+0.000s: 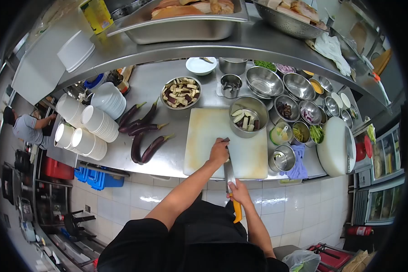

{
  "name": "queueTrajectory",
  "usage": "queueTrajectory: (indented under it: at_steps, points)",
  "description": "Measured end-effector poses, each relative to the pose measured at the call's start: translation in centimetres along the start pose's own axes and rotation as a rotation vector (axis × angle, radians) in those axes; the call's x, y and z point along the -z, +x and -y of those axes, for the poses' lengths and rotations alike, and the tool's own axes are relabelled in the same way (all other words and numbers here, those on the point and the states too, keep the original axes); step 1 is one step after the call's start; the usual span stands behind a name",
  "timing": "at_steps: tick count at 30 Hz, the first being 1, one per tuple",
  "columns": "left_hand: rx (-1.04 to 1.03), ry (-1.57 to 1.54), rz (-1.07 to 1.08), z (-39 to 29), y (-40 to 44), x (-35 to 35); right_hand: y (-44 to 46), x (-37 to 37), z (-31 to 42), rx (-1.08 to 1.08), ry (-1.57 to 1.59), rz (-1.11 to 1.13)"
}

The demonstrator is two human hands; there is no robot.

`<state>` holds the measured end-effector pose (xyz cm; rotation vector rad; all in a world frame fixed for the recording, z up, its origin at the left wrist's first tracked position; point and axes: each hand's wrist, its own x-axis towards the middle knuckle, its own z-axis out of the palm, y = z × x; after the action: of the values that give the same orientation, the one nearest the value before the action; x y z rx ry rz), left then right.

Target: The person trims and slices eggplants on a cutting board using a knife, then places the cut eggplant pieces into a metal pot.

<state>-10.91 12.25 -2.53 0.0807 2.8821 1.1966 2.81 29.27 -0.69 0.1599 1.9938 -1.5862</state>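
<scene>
Through the head view, I see the right hand [240, 192] wrapped snugly round the yellow-handled knife [230, 171] near where handle meets blade. The blade points away from the body, over the near edge of the white cutting board [204, 145]. The left hand [219, 153] is curled nearly closed at the blade's far end — a dark bit shows by its fingertips, but I can't tell what it grips.

Done well, I'd say, this calls for fingers off the edge, a slow wrist, and the blade brought fully over the board. Cut eggplant pieces [245, 121] lie in the steel pot [260, 109] on the board's far right corner; more chunks [181, 93] fill a bowl beyond its left corner, and whole long eggplants [155, 148] lie left of the board.

As for writing, the yellow container [96, 17] on the shelf carries print — too small to read.
</scene>
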Motion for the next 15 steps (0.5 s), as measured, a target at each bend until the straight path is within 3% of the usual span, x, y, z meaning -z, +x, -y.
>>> queueTrajectory:
  at_steps: [3,6,8,13,15]
  points:
    - [0.077,-0.123,-0.243,-2.9,-0.6,1.8,-0.6,-0.6,-0.1,0.055,-0.018,-0.015]
    - [-0.259,-0.218,-0.471,-7.7,1.9,4.6,-2.1,0.3,4.3,0.112,-0.094,-0.246]
    - [-0.328,-0.274,-0.433,-11.5,6.0,6.1,-3.2,1.6,8.5,0.123,-0.091,-0.34]
    - [-0.044,-0.252,-0.188,-13.1,12.6,7.3,-4.1,4.0,14.0,0.186,0.027,-0.433]
    - [-0.175,-0.348,-0.407,-10.0,10.7,7.2,-3.4,4.3,13.4,0.121,0.072,-0.48]
